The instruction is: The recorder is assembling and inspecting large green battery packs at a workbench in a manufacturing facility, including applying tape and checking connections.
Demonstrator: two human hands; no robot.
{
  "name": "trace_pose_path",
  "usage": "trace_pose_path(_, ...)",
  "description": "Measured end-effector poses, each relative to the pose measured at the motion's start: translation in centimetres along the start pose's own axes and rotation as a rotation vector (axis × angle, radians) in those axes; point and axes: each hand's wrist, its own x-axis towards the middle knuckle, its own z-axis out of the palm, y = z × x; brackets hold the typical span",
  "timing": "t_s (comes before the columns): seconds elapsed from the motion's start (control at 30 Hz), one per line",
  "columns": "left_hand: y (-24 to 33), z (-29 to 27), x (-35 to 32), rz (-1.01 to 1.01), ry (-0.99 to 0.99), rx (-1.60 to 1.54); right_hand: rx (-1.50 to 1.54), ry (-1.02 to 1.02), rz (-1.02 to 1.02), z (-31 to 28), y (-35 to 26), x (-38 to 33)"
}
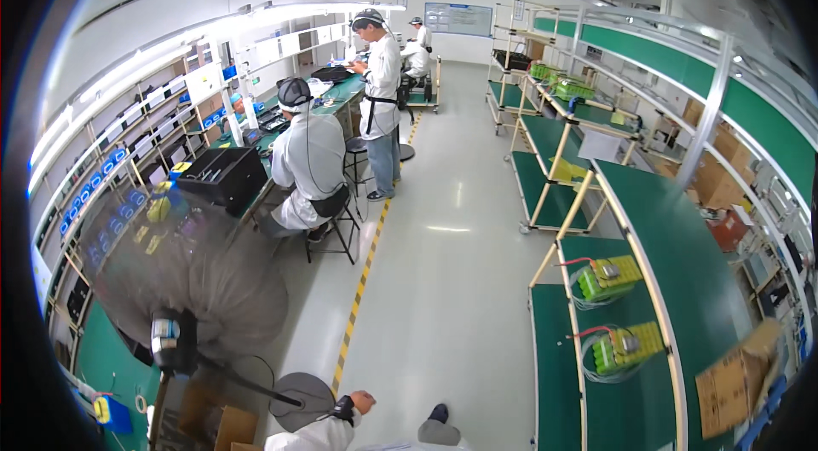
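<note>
My left hand hangs over the grey floor at the bottom of the head view, beside the round base of a standing fan. Its fingers look loosely curled, and nothing shows in them. A black band is round that wrist, below a white sleeve. My right hand is out of view. One of my feet, in a dark shoe, shows on the walkway. To the right, green battery packs with red leads and clear tubing lie on a green-topped rack shelf, apart from my hand.
At left stands the large fan, near a green workbench and cardboard boxes. A seated person and a standing person are at the bench line. Yellow-black tape edges the walkway. A carton leans at right.
</note>
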Motion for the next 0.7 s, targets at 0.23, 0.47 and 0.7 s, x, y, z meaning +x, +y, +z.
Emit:
trace_pose_path(0.23, 6.3, -3.6, 12.2, 0.073, -0.354, 0.450, 0.175, 0.292, 0.006, -17.7, -19.5, 17.1)
trace_pose_path(0.47, 10.5, -11.1, 26.3, -0.320, -0.286, 0.382, 0.464, 0.486, -0.029, -30.5, -38.1, 28.7)
trace_pose_path(0.7, 27.7, -20.7, 48.8, -0.009, -0.580, 0.548, -0.041, 0.101, 0.504, -22.4, -30.2, 41.4)
